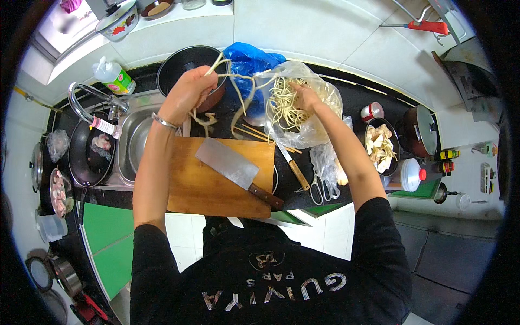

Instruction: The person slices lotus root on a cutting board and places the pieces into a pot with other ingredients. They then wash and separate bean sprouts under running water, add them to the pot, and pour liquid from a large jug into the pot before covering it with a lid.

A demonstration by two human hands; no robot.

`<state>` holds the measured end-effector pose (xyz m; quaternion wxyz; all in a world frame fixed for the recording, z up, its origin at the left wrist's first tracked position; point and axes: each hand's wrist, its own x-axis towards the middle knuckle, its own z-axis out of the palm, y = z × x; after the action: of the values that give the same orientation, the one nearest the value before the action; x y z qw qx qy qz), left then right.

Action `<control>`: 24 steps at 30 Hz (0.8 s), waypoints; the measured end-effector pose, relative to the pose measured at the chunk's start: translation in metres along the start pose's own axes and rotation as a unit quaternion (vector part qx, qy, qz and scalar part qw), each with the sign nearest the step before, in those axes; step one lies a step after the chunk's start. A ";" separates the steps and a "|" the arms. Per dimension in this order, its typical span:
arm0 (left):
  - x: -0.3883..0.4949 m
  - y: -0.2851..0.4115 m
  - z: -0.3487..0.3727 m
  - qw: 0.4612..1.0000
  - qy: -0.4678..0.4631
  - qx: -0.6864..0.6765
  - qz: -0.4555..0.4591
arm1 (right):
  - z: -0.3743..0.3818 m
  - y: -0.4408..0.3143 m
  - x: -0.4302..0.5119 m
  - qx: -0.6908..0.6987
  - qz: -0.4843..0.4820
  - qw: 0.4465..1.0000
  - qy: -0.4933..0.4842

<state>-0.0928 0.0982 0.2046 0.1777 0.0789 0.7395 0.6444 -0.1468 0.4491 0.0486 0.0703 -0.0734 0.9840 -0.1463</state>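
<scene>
My left hand (pixel 197 87) grips several long, pale, noodle-like strands (pixel 235 76) in front of a deep black pot (pixel 183 57). Some strands trail across to the clear plastic bag (pixel 325 87) and others hang down towards the counter. My right hand (pixel 306 97) reaches into that bag, its fingers among a tangled heap of the same strands (pixel 284 103); whether they grasp any is hidden. Nearer my body, a cleaver (pixel 229 162) lies on a wooden cutting board (pixel 195 183), its handle towards the lower right. A blue plastic bag (pixel 252 61) sits behind the strands.
Chopsticks (pixel 252 133), a wooden-handled knife (pixel 298 174) and scissors (pixel 317 193) lie right of the board. A bowl of cut pale food (pixel 380 148) and a lidded pot (pixel 420 130) stand farther right. Left are the sink (pixel 132 140), faucet (pixel 79 105) and black pan (pixel 83 162).
</scene>
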 end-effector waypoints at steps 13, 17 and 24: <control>-0.003 -0.112 0.010 0.833 -0.118 0.524 0.129 | -0.082 -0.064 0.003 0.720 0.005 0.691 -0.064; -0.027 -0.110 -0.005 0.919 -0.112 0.376 0.034 | -0.066 -0.058 0.001 0.619 0.098 0.779 -0.025; -0.072 -0.087 -0.023 0.992 -0.058 0.026 -0.111 | 0.003 -0.058 -0.059 0.155 0.016 0.972 0.177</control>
<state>-0.0247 0.0385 0.1336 0.2890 0.0380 0.7488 0.5952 -0.0816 0.4030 0.0702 -0.0917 -0.0190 0.9473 -0.3065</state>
